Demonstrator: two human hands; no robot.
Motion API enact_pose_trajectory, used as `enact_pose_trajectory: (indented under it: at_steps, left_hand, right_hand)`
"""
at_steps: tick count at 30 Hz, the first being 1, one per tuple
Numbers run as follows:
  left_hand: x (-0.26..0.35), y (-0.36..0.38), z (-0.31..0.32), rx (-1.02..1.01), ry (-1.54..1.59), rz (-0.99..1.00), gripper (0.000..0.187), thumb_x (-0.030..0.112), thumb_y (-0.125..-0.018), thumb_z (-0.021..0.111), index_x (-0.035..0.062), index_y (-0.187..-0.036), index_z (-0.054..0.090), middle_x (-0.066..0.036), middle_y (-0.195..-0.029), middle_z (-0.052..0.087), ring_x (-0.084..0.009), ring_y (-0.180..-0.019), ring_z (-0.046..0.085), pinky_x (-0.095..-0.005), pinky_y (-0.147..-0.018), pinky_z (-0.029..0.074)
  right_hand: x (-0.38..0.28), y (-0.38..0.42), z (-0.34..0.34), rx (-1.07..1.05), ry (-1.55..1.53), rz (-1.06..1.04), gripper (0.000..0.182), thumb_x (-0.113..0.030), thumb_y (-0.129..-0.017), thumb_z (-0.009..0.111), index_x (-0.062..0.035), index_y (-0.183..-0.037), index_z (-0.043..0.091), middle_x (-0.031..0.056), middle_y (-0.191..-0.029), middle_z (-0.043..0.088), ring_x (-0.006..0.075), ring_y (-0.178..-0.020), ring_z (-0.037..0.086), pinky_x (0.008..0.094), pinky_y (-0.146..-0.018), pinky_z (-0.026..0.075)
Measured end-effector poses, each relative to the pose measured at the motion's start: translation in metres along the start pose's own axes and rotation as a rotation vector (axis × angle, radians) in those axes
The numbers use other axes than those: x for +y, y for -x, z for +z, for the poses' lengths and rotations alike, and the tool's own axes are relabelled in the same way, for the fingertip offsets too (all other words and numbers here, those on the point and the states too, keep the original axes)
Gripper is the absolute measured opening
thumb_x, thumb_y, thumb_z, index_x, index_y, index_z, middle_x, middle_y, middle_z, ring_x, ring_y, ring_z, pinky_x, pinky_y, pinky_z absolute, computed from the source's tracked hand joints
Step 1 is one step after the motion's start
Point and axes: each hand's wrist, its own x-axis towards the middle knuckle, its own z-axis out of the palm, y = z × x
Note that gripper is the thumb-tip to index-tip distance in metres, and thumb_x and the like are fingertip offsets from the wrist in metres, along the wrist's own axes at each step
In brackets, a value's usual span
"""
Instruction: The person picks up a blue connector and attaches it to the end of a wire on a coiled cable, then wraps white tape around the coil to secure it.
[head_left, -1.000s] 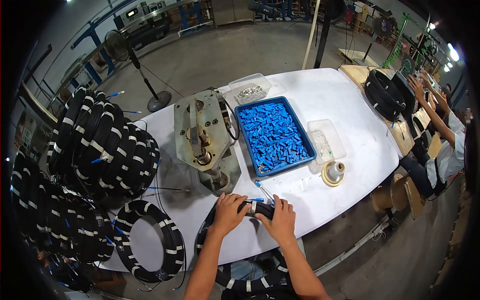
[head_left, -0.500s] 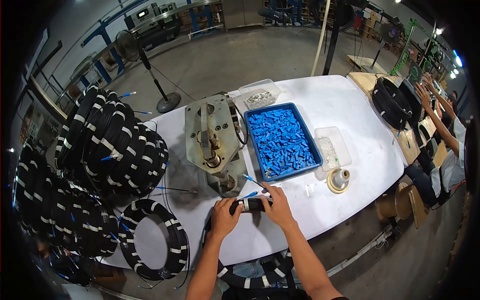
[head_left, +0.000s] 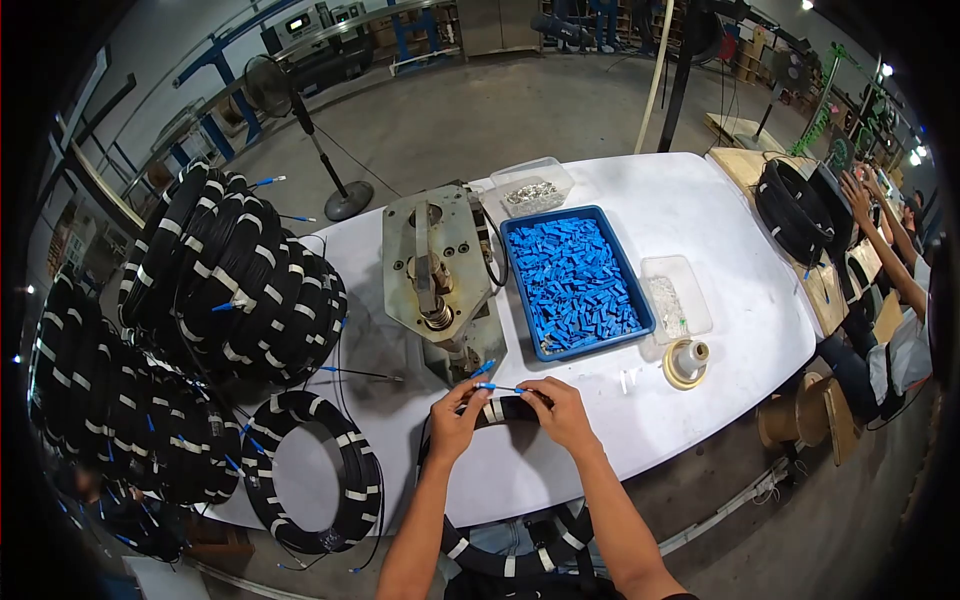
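Observation:
Between my two hands a thin black cable end with a blue connector is stretched sideways. My left hand pinches it at the blue connector, and my right hand pinches the cable a little to the right. A second blue connector sticks up just above my left fingers. Under my hands lies a black cable coil with white tape bands, its lower part hanging over the table's front edge. Right behind my left hand stands the metal hand press.
A blue tray of blue connectors sits behind my right hand, with clear boxes of small parts and a tape roll nearby. Taped cable coils are piled at left; one coil lies apart. A co-worker's hands show at far right.
My left hand has left the coil's band and risen to the blue connector. My right hand has shifted slightly right, and the cable end is now level between both. The view has shifted slightly.

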Motion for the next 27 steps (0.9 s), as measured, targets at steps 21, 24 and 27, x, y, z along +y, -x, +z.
enact_pose_trajectory:
  at_steps: [21, 24, 27]
  left_hand:
    - [-0.003, -0.029, 0.004, -0.227, 0.246, -0.215, 0.020, 0.015, -0.100, 0.059, -0.0017, -0.108, 0.065, -0.007, -0.093, 0.071, -0.0105, -0.086, 0.066, -0.0250, -0.082, 0.052]
    - [-0.012, -0.027, -0.002, -0.207, 0.307, -0.184, 0.019, 0.015, -0.099, 0.060, -0.0015, -0.107, 0.066, -0.006, -0.093, 0.071, -0.0098, -0.084, 0.066, -0.0242, -0.081, 0.052]
    - [-0.013, -0.026, -0.002, -0.217, 0.411, -0.169, 0.018, 0.014, -0.099, 0.061, -0.0018, -0.107, 0.066, -0.006, -0.092, 0.071, -0.0099, -0.084, 0.066, -0.0242, -0.079, 0.053]
  right_hand:
    - [-0.006, -0.015, 0.006, 0.034, -0.014, -0.054, 0.015, -0.013, -0.088, 0.072, -0.0004, -0.097, 0.071, 0.0113, -0.078, 0.066, 0.0190, -0.058, 0.058, 0.0303, -0.055, 0.046]
    - [-0.011, -0.012, 0.013, -0.011, 0.008, 0.065, 0.018, -0.017, -0.088, 0.073, -0.0024, -0.099, 0.072, 0.0105, -0.079, 0.069, 0.0199, -0.058, 0.060, 0.0301, -0.056, 0.048]
    - [-0.010, -0.011, 0.013, -0.004, -0.034, 0.025, 0.018, -0.018, -0.088, 0.072, -0.0032, -0.099, 0.072, 0.0113, -0.085, 0.071, 0.0210, -0.061, 0.063, 0.0296, -0.057, 0.050]
